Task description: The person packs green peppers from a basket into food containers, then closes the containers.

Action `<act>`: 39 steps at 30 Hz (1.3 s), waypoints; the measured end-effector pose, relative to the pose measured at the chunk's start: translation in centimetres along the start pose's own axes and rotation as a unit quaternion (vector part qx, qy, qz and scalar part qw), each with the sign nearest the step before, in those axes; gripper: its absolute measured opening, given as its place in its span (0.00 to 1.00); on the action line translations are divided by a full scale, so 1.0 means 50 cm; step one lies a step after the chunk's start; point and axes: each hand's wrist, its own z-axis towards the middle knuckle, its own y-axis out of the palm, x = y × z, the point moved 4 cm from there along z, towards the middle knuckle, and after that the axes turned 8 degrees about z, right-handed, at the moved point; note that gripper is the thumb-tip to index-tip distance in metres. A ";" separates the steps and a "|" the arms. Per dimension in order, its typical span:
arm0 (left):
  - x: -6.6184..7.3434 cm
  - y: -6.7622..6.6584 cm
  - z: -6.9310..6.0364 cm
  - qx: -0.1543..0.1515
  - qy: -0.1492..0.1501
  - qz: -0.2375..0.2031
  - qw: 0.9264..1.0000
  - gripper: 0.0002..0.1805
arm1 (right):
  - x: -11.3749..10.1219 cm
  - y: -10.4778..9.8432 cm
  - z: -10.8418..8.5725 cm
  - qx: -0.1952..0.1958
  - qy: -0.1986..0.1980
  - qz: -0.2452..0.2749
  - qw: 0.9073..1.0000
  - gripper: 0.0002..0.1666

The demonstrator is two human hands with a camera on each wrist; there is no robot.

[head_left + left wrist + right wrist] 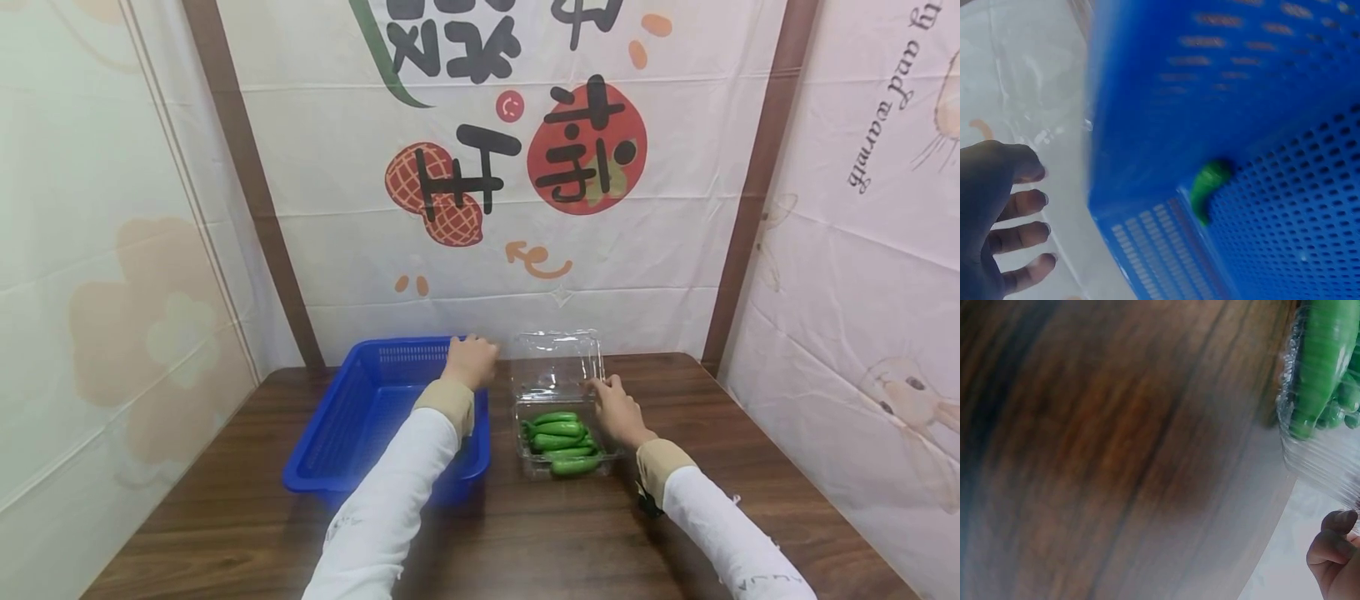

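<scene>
Over the right rim of the blue plastic basket (pixel 322 450), my left hand (pixel 471 362) is held with its fingers loosely bent and nothing in them. One curved green pepper (pixel 1210 181) lies in a corner of the basket in the left wrist view; my arm covers part of the basket in the head view. To the right, a clear plastic clamshell box (pixel 558 367) stands with its lid raised. Several long green peppers (pixel 558 442) lie inside it. My right hand (pixel 618 410) pinches the box's right edge near the hinge, thumb and finger curled there.
Both containers stand on a dark wood-grain table (pixel 555 542). A printed white cloth (pixel 337 275) hangs behind its far edge, and more cloth hangs at both sides. A narrow strip of table separates the basket from the box.
</scene>
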 end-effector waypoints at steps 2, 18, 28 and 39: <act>-0.013 0.004 -0.006 0.003 -0.020 0.007 1.000 0.17 | 0.000 -0.001 0.000 0.000 -0.002 -0.001 1.000 0.15; -0.060 0.075 -0.041 -0.041 -0.061 -0.044 0.996 0.12 | 0.007 0.001 -0.002 -0.002 0.004 -0.005 1.000 0.16; -0.070 0.188 -0.045 -0.100 -0.065 -0.069 0.990 0.21 | 0.003 0.011 -0.003 -0.001 -0.003 -0.008 1.000 0.14; -0.067 0.232 -0.032 -0.140 -0.063 -0.128 0.980 0.11 | 0.002 0.005 0.001 0.005 -0.002 -0.010 1.000 0.14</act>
